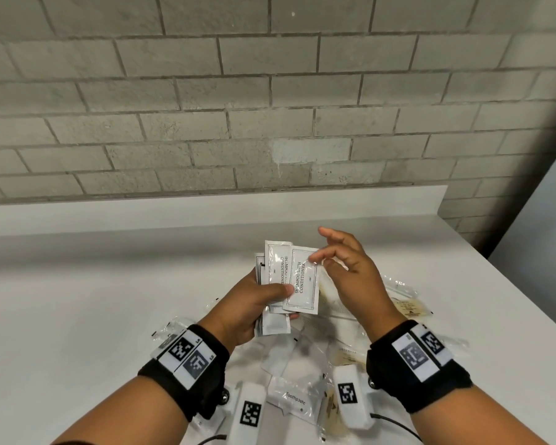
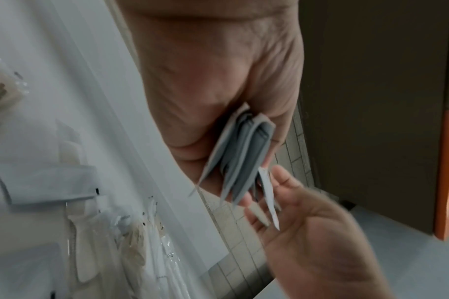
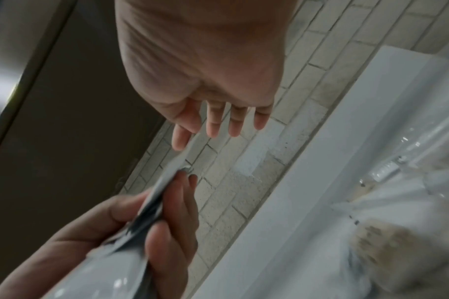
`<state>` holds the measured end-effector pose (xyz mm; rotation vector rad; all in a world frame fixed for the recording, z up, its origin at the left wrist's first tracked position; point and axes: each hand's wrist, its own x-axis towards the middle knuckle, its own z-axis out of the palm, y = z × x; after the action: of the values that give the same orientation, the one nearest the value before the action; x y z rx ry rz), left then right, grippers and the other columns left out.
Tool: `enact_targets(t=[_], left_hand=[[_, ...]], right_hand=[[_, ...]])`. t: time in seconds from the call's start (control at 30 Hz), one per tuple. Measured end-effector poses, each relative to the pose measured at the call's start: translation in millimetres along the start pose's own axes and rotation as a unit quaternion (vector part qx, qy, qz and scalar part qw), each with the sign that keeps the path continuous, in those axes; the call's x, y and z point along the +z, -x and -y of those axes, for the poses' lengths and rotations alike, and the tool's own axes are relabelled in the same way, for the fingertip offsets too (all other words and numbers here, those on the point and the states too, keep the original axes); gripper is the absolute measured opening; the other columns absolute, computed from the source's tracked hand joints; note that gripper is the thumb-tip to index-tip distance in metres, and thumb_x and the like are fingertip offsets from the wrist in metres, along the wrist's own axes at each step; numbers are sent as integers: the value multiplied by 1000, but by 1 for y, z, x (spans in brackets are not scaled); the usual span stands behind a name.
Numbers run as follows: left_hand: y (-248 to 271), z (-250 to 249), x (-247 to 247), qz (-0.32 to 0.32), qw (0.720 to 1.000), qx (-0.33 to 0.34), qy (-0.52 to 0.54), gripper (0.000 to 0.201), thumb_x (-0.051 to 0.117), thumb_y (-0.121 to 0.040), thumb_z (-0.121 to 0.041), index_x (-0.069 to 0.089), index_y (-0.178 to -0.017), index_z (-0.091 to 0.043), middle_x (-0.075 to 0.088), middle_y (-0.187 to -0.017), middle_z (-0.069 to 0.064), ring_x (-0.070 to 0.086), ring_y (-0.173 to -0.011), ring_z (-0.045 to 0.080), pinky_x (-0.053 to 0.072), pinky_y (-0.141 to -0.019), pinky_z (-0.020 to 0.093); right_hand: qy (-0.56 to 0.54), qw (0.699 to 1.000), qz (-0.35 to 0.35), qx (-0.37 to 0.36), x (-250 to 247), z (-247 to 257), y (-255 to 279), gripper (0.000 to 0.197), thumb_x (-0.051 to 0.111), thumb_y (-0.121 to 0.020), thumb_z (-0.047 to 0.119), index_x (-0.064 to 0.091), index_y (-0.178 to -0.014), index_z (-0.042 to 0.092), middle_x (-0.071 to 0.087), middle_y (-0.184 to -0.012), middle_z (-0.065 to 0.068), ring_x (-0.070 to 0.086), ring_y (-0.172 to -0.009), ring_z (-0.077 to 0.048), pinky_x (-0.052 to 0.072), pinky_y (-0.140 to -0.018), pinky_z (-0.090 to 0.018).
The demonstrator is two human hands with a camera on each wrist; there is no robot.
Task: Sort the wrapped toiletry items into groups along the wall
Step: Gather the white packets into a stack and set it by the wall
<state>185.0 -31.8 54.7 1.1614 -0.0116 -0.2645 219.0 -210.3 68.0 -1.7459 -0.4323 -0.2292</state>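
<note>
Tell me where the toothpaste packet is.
Head view: the toothpaste packet lies on the table, bottom centre, between the two wrists, below the shampoo sachets.

The rear sachets in the held fan were largely covered by the front one; wrapped items beneath the wrists were blurred, mostly unreadable.

Black wristbands with checkered tags

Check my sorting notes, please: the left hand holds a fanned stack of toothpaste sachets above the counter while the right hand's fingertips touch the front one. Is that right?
Not quite: the sachets in the left hand read "Shampoo with Conditioner", not toothpaste, as the head view shows. The rest stands: they are fanned above the counter, and the right hand touches the front one with its fingertips.
</note>
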Motion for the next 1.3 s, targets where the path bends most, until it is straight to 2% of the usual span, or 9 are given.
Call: enact_targets(t=[0.17, 0.37, 0.5, 0.67, 0.8, 0.97, 1.1, 1.23, 1.3], left_hand=[[3, -1, 4, 18, 1000, -9, -7, 48, 64, -72, -1, 58, -120, -1, 72, -98, 18, 71, -83, 30, 60, -69, 39], [3, 7, 2, -1, 999, -11, 36, 46, 65, -75, -4, 59, -121, 2, 68, -106, 25, 70, -85, 33, 59, -72, 41], [2, 8, 3, -11, 999, 1, 38, 40, 64, -76, -7, 63, -116, -3, 71, -103, 18, 71, -90, 27, 59, -77, 42], [-1, 10, 4, -26, 999, 3, 21, 40, 68, -76, -4, 65, -115, -5, 68, -112, 24, 68, -99, 38, 56, -82, 45], [-1, 12, -1, -59, 998, -19, 4, 28, 59, -90, -7, 62, -118, -4, 69, -105, 25, 71, -86, 34, 59, -67, 39], [-4, 11, -3, -94, 995, 2, -39, 42, 67, -83, -2, 57, -123, -1, 70, -108, 21, 69, -95, 36, 57, -79, 45], [-4, 14, 2, -46, 997, -17, -54, 50, 69, -77, -11, 57, -125, -4, 67, -113, 24, 66, -102, 39, 54, -86, 51], [-1, 15, -6, -58, 998, -22, -20, 30, 58, -90, -4, 61, -119, 1, 69, -107, 25, 69, -91, 35, 58, -69, 38], [-1, 14, -11, -69, 997, -11, -30, 36, 63, -86, -6, 59, -121, 3, 68, -107, 26, 68, -91, 35, 58, -71, 38]], right_hand=[[119, 976, 180, 21, -9, 30, -10, 78, 74, -80, 14, 35, -139, 46, 46, -130, 18, 50, -115, -1, 44, -90, -18], [-54, 982, 89, 155, -13, 15, -18, 41, 71, -78, -4, 65, -108, 23, 58, -92, -2, 58, -64, -13, 47, -49, -21], [-195, 956, -39, 214, -7, 5, -9, 30, 71, -78, -5, 48, -75, 15, 57, -72, -7, 60, -58, -21, 47, -50, -28], [-53, 974, 82, 205, 9, -3, 7, 28, 80, -75, 11, 58, -92, 17, 50, -75, -6, 53, -66, -19, 44, -56, -29], [13, 976, 50, 214, 3, -4, 1, 26, 73, -80, 9, 50, -72, 15, 58, -70, -1, 56, -60, -15, 45, -56, -27], [-334, 890, 84, 301, -9, -3, -3, 31, 64, -80, -7, 58, -108, 4, 71, -100, -18, 72, -79, -27, 60, -64, -35], [-230, 926, 83, 289, 12, -7, 1, 35, 72, -79, 1, 64, -113, 2, 73, -104, -18, 71, -93, -34, 57, -81, -45], [-225, 926, -58, 297, -8, -17, -18, 24, 68, -84, 2, 64, -107, 5, 72, -95, -16, 71, -79, -31, 57, -62, -42], [-268, 915, -23, 302, -23, -16, -22, 30, 69, -78, 2, 65, -108, 5, 72, -93, -15, 71, -72, -26, 58, -58, -38]])
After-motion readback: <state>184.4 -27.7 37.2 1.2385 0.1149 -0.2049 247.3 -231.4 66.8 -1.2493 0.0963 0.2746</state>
